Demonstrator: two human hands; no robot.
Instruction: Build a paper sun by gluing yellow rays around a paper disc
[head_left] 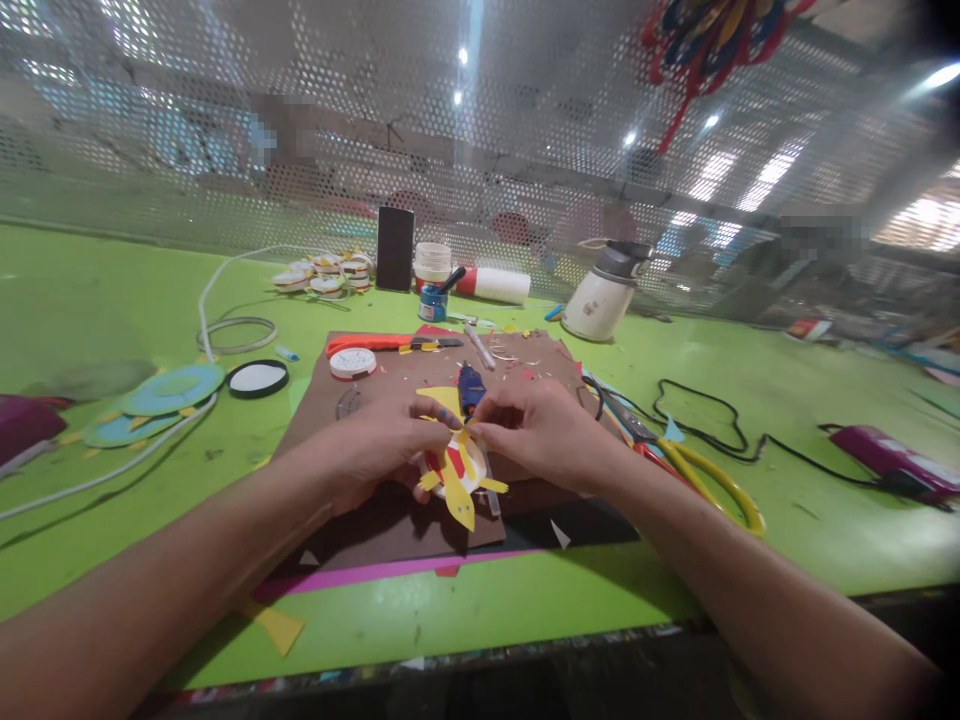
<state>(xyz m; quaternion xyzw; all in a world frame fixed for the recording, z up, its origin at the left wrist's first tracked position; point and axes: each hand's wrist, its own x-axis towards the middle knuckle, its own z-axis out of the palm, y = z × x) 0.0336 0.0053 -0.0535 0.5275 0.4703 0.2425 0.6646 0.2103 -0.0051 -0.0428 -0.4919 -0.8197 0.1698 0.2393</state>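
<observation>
My left hand [379, 445] and my right hand [536, 430] meet over a brown board [360, 530] on the green table. Between them is a round white paper disc with yellow and red paper petals [459, 478]. The left hand's fingers curl round the disc's left side. With thumb and forefinger, the right hand pinches a yellow petal at the disc's top edge. A blue glue gun [471, 387] lies just behind the hands, and a yellow paper sheet [444, 400] lies under it.
Yellow-handled scissors [705, 478] and black cables [720, 430] lie to the right. An orange cutter [375, 343], tape roll [352, 362], paint jar [433, 300], white jug [604, 295] and blue paper rings [169, 395] sit further back. A perforated metal screen [225, 120] closes off the far edge.
</observation>
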